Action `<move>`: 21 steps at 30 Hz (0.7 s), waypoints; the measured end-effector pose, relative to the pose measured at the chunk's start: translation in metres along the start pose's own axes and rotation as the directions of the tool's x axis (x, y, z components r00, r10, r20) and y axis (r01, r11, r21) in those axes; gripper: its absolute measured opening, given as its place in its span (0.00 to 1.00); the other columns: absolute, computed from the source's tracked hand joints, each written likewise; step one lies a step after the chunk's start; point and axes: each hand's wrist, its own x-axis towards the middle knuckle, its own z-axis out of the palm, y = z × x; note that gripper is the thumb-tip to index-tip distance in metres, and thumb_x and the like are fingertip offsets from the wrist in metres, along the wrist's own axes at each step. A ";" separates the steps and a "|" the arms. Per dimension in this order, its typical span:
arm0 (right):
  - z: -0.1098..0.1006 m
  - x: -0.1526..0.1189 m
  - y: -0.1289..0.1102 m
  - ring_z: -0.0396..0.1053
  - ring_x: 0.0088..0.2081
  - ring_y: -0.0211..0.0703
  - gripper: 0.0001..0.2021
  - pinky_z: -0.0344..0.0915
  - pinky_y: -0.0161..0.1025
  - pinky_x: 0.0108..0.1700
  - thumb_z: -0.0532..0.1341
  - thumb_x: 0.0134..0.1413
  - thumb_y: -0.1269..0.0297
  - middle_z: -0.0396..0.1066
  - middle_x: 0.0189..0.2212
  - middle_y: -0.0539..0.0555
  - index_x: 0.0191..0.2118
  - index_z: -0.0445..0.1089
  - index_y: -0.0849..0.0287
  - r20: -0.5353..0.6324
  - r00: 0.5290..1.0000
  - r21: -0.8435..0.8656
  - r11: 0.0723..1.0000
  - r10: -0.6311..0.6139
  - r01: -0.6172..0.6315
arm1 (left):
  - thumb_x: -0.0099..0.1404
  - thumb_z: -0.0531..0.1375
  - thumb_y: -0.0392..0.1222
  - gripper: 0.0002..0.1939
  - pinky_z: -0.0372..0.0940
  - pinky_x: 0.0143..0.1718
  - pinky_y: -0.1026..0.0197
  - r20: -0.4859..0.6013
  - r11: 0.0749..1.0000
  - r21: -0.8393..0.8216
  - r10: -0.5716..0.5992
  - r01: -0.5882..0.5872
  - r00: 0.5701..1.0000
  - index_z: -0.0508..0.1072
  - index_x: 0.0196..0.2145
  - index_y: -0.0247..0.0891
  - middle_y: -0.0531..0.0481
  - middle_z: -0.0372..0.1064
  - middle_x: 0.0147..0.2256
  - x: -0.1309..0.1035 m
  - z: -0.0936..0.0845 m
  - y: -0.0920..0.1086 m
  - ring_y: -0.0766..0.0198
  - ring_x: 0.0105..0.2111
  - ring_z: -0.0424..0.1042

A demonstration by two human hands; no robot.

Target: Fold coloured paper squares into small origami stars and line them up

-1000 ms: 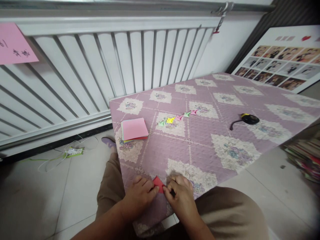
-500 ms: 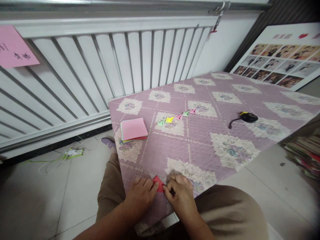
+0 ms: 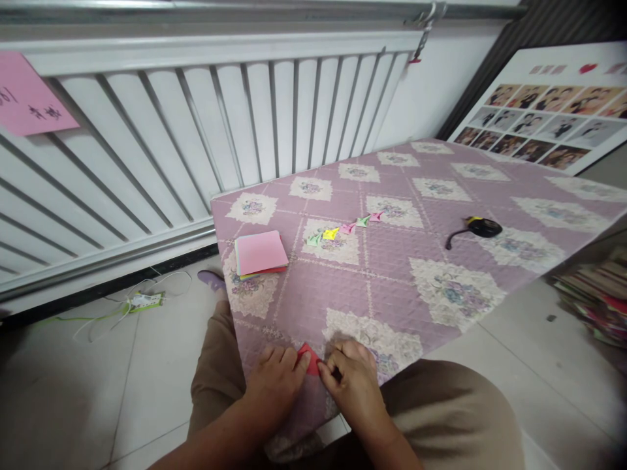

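A small folded piece of red paper (image 3: 310, 363) lies at the near end of the cloth-covered table (image 3: 313, 294), its pointed tip facing away from me. My left hand (image 3: 278, 375) presses on its left side, the thumb resting on the paper and the fingers curled. My right hand (image 3: 353, 375) pinches the paper's right corner between thumb and forefinger, the other fingers bent. Part of the paper is hidden under the left thumb. Farther off, several small folded paper pieces (image 3: 347, 228) in green, yellow and pink form a slanting row.
A stack of coloured paper sheets (image 3: 262, 252), pink on top, sits at the table's left edge. To the right lies a black and yellow object (image 3: 482, 227) with a short tail. A white radiator (image 3: 235, 117) stands behind. A power strip (image 3: 143, 301) with cables is on the floor.
The camera view has shifted slightly. Both hands keep nearly the same hold on the red paper, and nothing else has visibly moved.
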 end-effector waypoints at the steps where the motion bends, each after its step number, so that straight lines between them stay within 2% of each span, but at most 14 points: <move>1: 0.000 0.000 0.000 0.62 0.37 0.45 0.10 0.54 0.44 0.43 0.62 0.50 0.66 0.67 0.31 0.50 0.22 0.63 0.55 0.000 1.000 0.005 1.000 0.001 -0.001 | 0.71 0.49 0.37 0.16 0.59 0.42 0.51 -0.005 1.000 0.007 -0.005 0.005 1.000 0.66 0.54 0.43 0.48 0.67 0.36 0.000 0.000 0.000 0.57 0.35 0.67; 8: 0.000 -0.004 0.001 0.62 0.36 0.45 0.09 0.54 0.43 0.43 0.61 0.52 0.65 0.66 0.29 0.49 0.24 0.63 0.55 -0.012 1.000 0.012 1.000 0.000 0.000 | 0.69 0.53 0.36 0.17 0.60 0.41 0.53 -0.017 0.998 0.040 -0.051 0.052 0.999 0.65 0.55 0.44 0.49 0.67 0.36 -0.001 -0.001 0.002 0.57 0.35 0.66; 13: -0.001 -0.009 0.003 0.63 0.36 0.44 0.05 0.55 0.44 0.44 0.59 0.54 0.66 0.67 0.29 0.49 0.28 0.64 0.54 -0.020 1.000 -0.003 1.000 -0.002 0.002 | 0.68 0.53 0.35 0.20 0.59 0.42 0.51 0.054 0.997 -0.011 -0.077 0.078 0.996 0.64 0.56 0.48 0.48 0.67 0.38 0.001 0.000 -0.004 0.56 0.38 0.66; 18: -0.004 -0.011 0.012 0.66 0.40 0.45 0.04 0.57 0.44 0.46 0.57 0.56 0.69 0.70 0.36 0.50 0.32 0.68 0.54 -0.059 0.994 0.041 0.995 -0.091 0.094 | 0.68 0.54 0.36 0.20 0.58 0.40 0.53 0.168 0.989 -0.109 -0.076 0.095 0.983 0.64 0.56 0.52 0.49 0.67 0.39 0.007 -0.002 -0.014 0.55 0.39 0.66; 21: -0.004 -0.011 0.005 0.66 0.41 0.45 0.07 0.60 0.45 0.47 0.55 0.59 0.70 0.71 0.37 0.52 0.39 0.70 0.54 -0.104 0.980 0.053 0.983 -0.171 0.178 | 0.68 0.53 0.36 0.20 0.57 0.40 0.54 0.188 0.988 -0.126 -0.067 0.092 0.980 0.64 0.56 0.52 0.48 0.67 0.40 0.009 -0.005 -0.016 0.55 0.39 0.66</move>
